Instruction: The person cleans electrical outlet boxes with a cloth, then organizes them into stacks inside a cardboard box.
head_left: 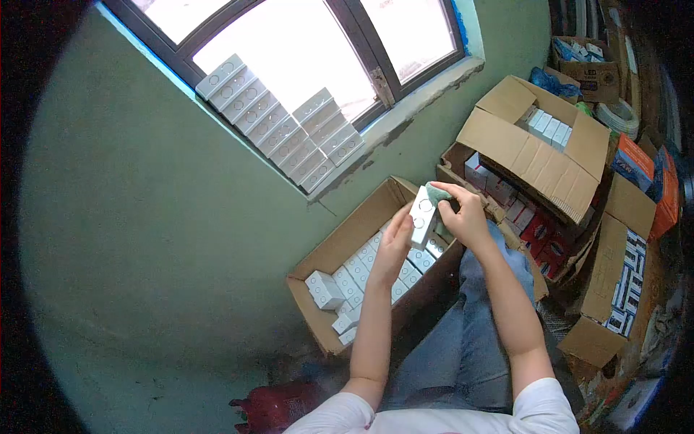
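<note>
A white box-shaped piece with round marks (421, 223) is gripped by my left hand (394, 242), whose fingers are wrapped round its left side. My right hand (465, 215) pinches a green cloth or pad (437, 194) against the upper end of that piece. Below both hands stands an open cardboard box (311, 265), holding several similar white pieces (350, 278) in rows. More such pieces (275, 123) are stacked on the window sill at the upper left.
At the right, a large open carton (535, 170) with white boxes rests above red and white packages (538, 230). Another carton (598, 286) stands lower right, near orange boxes (634, 160). A red bag (278, 407) lies at the bottom. The green wall (159, 217) borders the left.
</note>
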A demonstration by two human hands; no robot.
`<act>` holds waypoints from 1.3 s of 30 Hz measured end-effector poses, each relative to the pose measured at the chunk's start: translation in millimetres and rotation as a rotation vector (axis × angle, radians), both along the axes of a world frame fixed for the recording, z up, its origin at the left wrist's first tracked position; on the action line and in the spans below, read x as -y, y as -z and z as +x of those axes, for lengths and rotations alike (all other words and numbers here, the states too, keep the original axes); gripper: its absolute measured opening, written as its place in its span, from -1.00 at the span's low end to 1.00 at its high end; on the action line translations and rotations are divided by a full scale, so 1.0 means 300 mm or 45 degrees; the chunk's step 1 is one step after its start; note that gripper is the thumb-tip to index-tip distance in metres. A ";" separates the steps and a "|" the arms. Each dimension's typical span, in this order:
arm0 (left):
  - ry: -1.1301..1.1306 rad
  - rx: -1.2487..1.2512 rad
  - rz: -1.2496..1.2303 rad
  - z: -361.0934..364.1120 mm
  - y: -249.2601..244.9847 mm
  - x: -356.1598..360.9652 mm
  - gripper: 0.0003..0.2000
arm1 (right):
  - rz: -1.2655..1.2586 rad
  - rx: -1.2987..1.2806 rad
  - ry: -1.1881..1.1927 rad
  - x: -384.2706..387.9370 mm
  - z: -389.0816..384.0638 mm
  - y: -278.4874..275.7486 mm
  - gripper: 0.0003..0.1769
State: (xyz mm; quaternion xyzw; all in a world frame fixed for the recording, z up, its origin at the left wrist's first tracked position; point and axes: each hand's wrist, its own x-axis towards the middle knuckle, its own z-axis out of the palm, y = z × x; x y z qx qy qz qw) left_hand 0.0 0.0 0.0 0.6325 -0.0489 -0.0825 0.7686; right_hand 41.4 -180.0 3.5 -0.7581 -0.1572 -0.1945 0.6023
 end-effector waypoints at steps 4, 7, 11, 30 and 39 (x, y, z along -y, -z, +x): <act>0.158 0.171 0.146 0.005 -0.023 -0.026 -0.59 | 0.003 0.113 -0.046 -0.018 -0.003 -0.035 -0.58; 0.027 0.165 0.092 0.000 0.005 -0.001 -0.74 | -0.088 0.238 -0.054 -0.041 -0.023 -0.027 -0.60; -0.340 0.095 0.030 0.054 0.100 -0.014 -0.77 | -0.275 0.317 -0.085 -0.104 -0.033 0.044 -0.59; -1.259 0.372 0.167 0.044 0.099 -0.013 -0.30 | -0.381 0.412 -0.300 -0.238 -0.148 0.040 -0.49; -1.314 0.368 0.220 0.031 0.070 -0.012 -0.32 | -0.355 0.403 -0.223 -0.219 -0.129 0.052 -0.50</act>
